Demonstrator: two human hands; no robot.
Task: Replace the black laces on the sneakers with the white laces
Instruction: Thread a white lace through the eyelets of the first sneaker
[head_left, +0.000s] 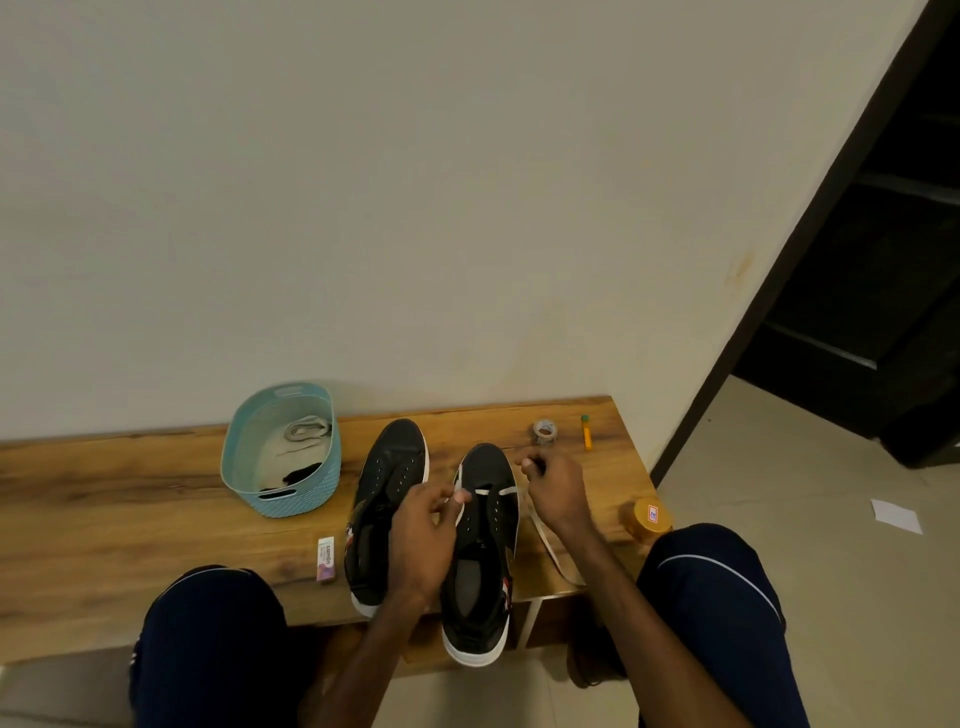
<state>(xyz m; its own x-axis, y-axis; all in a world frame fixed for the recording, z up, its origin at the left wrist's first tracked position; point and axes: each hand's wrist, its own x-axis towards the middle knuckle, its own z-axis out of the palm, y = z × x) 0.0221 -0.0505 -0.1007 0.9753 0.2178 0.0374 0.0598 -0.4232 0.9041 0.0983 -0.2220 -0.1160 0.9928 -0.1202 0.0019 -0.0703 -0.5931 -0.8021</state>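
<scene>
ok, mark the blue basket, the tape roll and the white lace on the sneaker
blue basket (291, 503): head view, front outer wall below the handle slot.
tape roll (544, 432): head view, top face of the roll.
white lace (496, 491): head view, the span crossing between the front eyelets.

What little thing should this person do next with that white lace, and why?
Probably cross one end over and thread it into the next free eyelet. The white lace only spans the front pair of eyelets on the right-side sneaker, with the left hand and right hand each pinching a side.
</scene>
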